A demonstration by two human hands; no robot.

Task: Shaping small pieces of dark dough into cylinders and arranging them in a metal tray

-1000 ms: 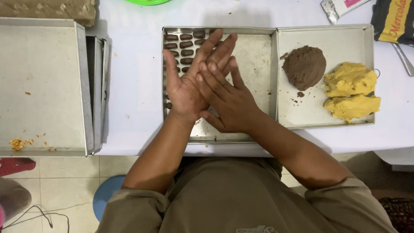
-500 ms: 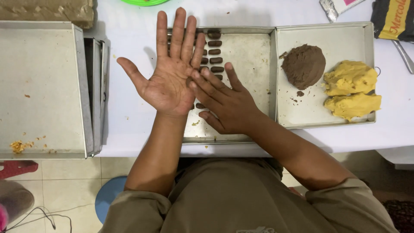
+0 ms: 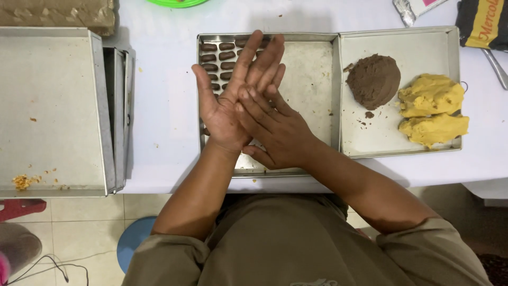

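My left hand (image 3: 225, 108) is palm up with its fingers straight, over the left part of a steel tray (image 3: 312, 69). My right hand (image 3: 280, 132) lies flat across that palm, fingers pointing up and left. Whatever may sit between the two palms is hidden. Rows of small brown dough logs (image 3: 217, 55) line the tray's far left corner, partly behind my fingers. A second tray (image 3: 423, 45) to the right holds a brown dough mound (image 3: 374, 80) and two yellow dough lumps (image 3: 431, 108).
A large steel tray (image 3: 47, 106) with crumbs (image 3: 24, 181) fills the left side, with thinner trays (image 3: 119, 116) stacked on edge beside it. A dark packet (image 3: 484, 21) and a metal utensil (image 3: 496, 66) lie at the far right. A blue stool (image 3: 135, 241) stands below the table edge.
My palms slid across each other: the left hand swung out to the left and spread wide, then came back under the right hand's fingers. The trays and dough stayed put.
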